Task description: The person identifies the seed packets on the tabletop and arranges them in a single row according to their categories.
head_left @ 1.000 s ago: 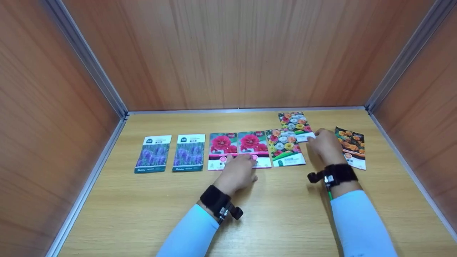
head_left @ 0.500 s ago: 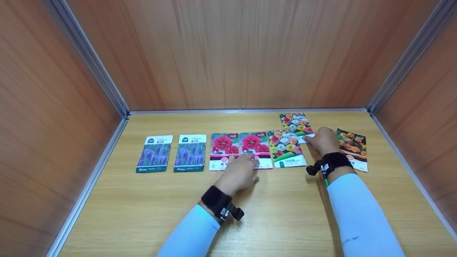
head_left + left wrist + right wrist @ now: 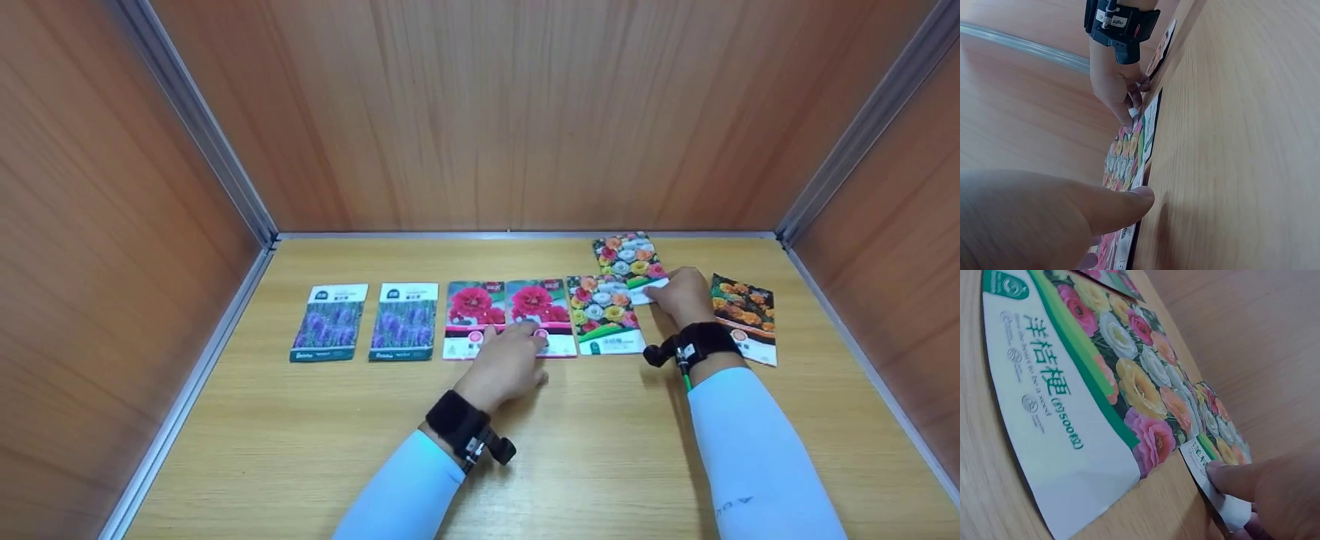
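Pinching the rear mixed-flower packet (image 3: 626, 255) by its white near corner: right hand (image 3: 684, 296), grip thumb-on-top (packet's at the counter (image 3: 360, 450) back right, just behind its twin (image 3: 602, 307)). Left hand (image 3: 504, 364) grip relaxed, fingers on the pink-flower packets (image 3: 534, 300).

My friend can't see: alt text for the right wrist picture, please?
The right hand pinches a flower packet by its white end. A matching packet lies in the foreground on a wood-grain table.
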`<act>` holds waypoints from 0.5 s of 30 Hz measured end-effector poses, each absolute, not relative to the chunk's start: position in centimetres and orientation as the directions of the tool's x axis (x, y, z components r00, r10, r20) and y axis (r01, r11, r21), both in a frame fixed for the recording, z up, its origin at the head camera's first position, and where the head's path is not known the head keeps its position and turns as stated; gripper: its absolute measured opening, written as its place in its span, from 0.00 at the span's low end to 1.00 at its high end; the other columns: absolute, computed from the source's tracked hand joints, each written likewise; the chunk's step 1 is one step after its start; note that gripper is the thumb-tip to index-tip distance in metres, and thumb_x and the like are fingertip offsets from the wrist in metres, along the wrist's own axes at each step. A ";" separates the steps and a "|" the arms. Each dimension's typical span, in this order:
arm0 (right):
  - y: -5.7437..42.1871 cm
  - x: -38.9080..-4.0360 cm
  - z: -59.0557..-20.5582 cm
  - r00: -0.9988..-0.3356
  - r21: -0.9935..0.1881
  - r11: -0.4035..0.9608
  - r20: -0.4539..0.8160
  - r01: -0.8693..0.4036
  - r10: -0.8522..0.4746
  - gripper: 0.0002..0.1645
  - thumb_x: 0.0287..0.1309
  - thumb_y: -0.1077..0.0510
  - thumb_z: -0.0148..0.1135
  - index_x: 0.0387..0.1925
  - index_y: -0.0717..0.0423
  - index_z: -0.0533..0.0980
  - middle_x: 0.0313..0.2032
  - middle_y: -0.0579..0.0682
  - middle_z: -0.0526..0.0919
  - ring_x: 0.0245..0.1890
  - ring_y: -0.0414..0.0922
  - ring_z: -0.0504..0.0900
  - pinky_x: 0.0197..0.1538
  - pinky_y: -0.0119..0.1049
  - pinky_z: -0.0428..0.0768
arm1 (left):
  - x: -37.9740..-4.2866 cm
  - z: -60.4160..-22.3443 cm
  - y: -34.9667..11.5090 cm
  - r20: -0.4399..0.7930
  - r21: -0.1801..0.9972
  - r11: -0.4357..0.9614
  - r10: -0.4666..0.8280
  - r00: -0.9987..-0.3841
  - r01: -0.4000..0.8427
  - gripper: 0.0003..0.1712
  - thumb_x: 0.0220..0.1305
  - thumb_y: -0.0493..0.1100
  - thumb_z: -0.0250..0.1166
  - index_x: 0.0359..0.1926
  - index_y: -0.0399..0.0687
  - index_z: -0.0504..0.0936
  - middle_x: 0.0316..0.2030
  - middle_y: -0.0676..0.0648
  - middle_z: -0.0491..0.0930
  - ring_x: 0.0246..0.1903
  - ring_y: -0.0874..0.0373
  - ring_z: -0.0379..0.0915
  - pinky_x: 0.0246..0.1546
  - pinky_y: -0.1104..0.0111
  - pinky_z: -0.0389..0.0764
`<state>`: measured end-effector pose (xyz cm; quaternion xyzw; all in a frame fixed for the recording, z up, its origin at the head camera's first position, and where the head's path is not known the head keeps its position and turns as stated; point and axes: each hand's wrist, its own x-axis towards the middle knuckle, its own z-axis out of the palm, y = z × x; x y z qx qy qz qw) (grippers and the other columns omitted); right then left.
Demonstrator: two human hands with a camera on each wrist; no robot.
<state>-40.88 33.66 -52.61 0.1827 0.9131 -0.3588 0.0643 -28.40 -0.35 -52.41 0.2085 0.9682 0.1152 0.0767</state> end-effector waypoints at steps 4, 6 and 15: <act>34.1 -40.9 -52.2 -0.921 -0.717 0.590 -0.200 0.371 0.335 0.39 0.79 0.52 0.70 0.81 0.67 0.71 0.77 0.68 0.77 0.76 0.63 0.78 0.78 0.60 0.80 | -28.3 -52.4 -0.3 -0.101 0.257 0.884 0.426 -0.899 0.390 0.34 0.78 0.57 0.75 0.79 0.57 0.82 0.86 0.49 0.70 0.88 0.50 0.61 0.87 0.41 0.61; 34.5 -40.8 -52.0 -0.917 -0.751 0.559 -0.157 0.351 0.366 0.38 0.79 0.52 0.69 0.80 0.66 0.72 0.77 0.67 0.79 0.75 0.62 0.79 0.77 0.58 0.81 | -28.3 -52.4 -0.3 -0.098 0.253 0.883 0.429 -0.898 0.395 0.34 0.78 0.57 0.74 0.79 0.56 0.82 0.86 0.49 0.71 0.88 0.50 0.61 0.86 0.41 0.61; 36.5 -40.1 -51.4 -0.860 -0.840 0.403 -0.136 0.363 0.491 0.36 0.80 0.48 0.68 0.80 0.60 0.73 0.71 0.58 0.81 0.64 0.48 0.82 0.55 0.31 0.85 | -28.3 -52.6 -0.3 -0.101 0.250 0.887 0.422 -0.901 0.388 0.34 0.77 0.57 0.74 0.79 0.58 0.82 0.85 0.49 0.71 0.88 0.50 0.61 0.84 0.44 0.64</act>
